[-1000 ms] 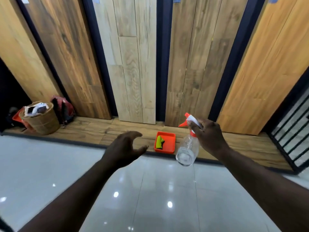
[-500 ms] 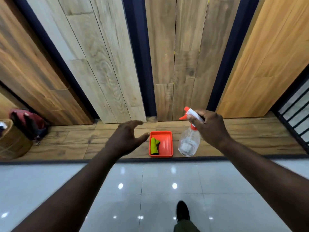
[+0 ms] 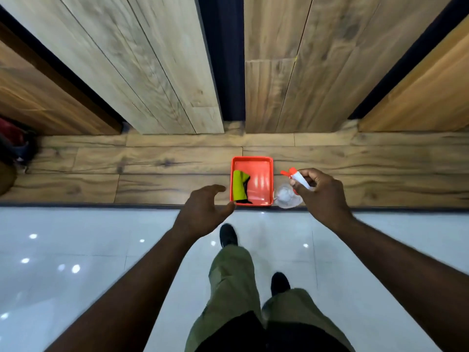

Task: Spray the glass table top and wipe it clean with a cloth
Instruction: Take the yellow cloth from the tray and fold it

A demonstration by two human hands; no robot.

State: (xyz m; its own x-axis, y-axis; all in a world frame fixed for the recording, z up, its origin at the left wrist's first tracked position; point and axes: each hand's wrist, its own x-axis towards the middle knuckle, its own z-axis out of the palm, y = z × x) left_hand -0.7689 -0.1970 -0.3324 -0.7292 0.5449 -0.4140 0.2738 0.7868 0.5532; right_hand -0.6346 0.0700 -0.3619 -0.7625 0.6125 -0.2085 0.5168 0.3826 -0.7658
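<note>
My right hand (image 3: 321, 196) grips a clear spray bottle (image 3: 286, 196) by its orange and white trigger head, and the bottle hangs just right of an orange tray (image 3: 261, 163). A yellow-green cloth (image 3: 239, 185) lies folded in the tray's left half. My left hand (image 3: 203, 212) hovers with loosely curved fingers and holds nothing, a little left of and nearer than the tray. No glass table top is in view.
The tray sits on a low wood-plank platform (image 3: 152, 168) below leaning wood sample panels (image 3: 165, 72). A dark strip edges the platform against the glossy white tiled floor (image 3: 76, 250). My legs and shoes (image 3: 228, 235) stand on the tiles. A red bag (image 3: 12, 138) shows at far left.
I have stepped closer and tilted my head down. The tray and platform now lie right below my hands, and my legs have come into view. The bottle has swung down beside the tray.
</note>
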